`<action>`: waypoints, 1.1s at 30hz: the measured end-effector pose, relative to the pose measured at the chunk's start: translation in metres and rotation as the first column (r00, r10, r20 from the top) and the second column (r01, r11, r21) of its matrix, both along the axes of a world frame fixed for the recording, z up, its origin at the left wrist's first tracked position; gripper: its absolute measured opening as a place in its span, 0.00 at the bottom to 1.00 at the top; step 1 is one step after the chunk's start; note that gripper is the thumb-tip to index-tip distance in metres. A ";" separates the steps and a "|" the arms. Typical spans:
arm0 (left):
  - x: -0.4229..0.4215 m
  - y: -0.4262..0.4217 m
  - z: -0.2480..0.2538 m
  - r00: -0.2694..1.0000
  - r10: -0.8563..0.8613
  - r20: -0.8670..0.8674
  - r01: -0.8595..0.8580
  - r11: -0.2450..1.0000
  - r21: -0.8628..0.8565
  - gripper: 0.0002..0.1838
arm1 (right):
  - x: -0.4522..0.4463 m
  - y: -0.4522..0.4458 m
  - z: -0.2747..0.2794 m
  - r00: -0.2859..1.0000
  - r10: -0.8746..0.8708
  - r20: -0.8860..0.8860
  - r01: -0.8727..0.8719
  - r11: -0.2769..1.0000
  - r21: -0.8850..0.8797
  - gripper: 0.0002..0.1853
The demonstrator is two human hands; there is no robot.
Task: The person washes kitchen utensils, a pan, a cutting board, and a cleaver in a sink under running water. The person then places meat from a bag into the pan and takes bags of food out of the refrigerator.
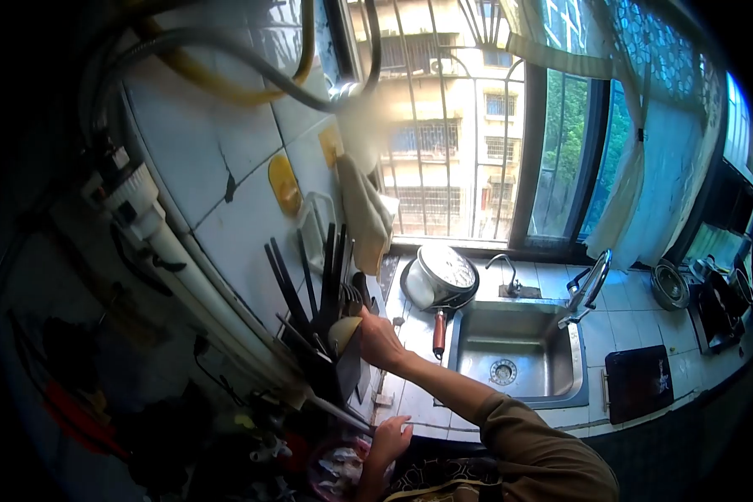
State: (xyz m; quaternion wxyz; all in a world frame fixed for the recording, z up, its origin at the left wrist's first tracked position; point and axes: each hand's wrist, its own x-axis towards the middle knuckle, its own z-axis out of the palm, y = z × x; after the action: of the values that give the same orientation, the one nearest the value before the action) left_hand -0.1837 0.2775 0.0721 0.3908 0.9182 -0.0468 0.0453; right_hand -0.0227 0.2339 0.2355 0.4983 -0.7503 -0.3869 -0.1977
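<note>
My right hand [381, 341] reaches from the right to the dark utensil holder [340, 374] by the tiled wall. Its fingers are closed at the holder's rim, and what they grip is hidden. Beside them are a pale yellow rounded piece [344, 333], whose kind I cannot make out, and a metal fork [351, 294]. Several black chopsticks [286, 276] stick up from the holder. Lower down, my left hand [388, 440] is at the counter edge with its fingers apart. A grey bar [343, 415] runs up to it from the left.
Right of my hands is a steel sink [510, 356] with a faucet [590, 289]. A pot [445, 272] sits on a pan with a red-brown handle [439, 335]. A black board [638, 383] lies farther right. White pipes [201, 289] run down the left wall; a tub [339, 468] is below.
</note>
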 end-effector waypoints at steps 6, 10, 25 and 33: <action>0.008 0.011 -0.008 0.997 -0.035 -0.067 0.036 0.999 -0.001 0.16 | 0.005 0.002 -0.013 0.992 0.032 0.119 -0.040 0.997 0.066 0.34; 0.013 0.016 -0.014 0.996 -0.051 -0.076 0.054 0.998 0.035 0.16 | 0.006 0.005 -0.014 0.997 0.055 0.055 -0.062 0.988 0.139 0.34; 0.009 0.004 0.012 0.995 -0.097 -0.004 0.097 0.995 -0.036 0.15 | 0.012 0.008 0.046 0.977 0.039 0.210 -0.116 0.924 0.365 0.37; 0.022 -0.018 0.045 0.964 -0.230 -0.133 0.139 0.864 -0.485 0.16 | 0.026 -0.016 0.120 0.869 0.480 -0.120 -0.179 0.531 0.828 0.19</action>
State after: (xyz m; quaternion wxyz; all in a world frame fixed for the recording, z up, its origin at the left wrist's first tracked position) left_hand -0.1616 0.2594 0.1174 0.6073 0.7869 -0.0855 -0.0682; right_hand 0.0035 0.2180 0.3554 0.8647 -0.3817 -0.3040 -0.1193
